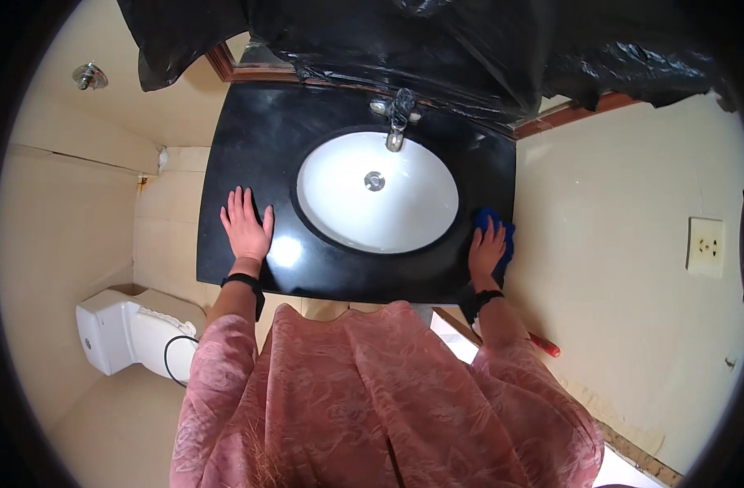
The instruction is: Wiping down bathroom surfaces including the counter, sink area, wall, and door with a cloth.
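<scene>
My left hand (248, 226) lies flat on the black countertop (258, 138), left of the sink, its fingers stretched out and holding nothing. On the right side of the same counter, my right hand (487, 248) presses down on a blue cloth (506, 240), which bunches out around the fingers near the counter's right edge. Between the two hands sits a white oval sink (348, 211) with a round metal drain (374, 180). A chrome faucet (396, 134) stands at its back rim, and neither hand touches it.
Black plastic sheeting (469, 57) hangs over a wood-framed mirror behind the counter. A white toilet (144, 325) stands at lower left. The right wall carries a power outlet (704, 246). A red object (544, 345) lies low beside my right forearm.
</scene>
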`<action>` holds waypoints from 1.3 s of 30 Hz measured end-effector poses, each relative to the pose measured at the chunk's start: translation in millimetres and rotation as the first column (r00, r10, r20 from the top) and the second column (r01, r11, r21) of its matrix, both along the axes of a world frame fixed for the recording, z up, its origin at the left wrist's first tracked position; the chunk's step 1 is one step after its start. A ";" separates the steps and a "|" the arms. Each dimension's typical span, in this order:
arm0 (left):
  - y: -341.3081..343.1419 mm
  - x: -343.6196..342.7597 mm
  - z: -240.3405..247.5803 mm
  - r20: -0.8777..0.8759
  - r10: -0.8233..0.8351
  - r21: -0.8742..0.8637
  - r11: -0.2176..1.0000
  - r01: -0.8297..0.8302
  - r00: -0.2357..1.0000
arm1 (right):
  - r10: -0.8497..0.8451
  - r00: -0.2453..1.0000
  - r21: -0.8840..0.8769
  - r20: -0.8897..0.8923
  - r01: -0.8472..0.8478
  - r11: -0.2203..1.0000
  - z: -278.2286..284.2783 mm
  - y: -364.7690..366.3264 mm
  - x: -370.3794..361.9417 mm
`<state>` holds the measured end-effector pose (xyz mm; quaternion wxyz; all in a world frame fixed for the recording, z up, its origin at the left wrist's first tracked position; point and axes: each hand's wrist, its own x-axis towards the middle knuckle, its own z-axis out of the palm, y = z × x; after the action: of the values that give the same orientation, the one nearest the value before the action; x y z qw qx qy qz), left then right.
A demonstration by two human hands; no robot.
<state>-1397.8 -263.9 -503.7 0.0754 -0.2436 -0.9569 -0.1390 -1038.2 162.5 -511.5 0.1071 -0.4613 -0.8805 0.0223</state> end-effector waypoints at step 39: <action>3.0 1.4 6.1 0.079 -0.002 -0.064 0.998 0.007 0.997 | 0.118 0.939 0.196 -0.324 -0.056 0.979 -35.3 -29.1 -294.2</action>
<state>-1396.4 -260.9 -497.6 0.0295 -0.2424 -0.9626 -0.1177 -1332.4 133.4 -546.8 0.2958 -0.3994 -0.8674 0.0234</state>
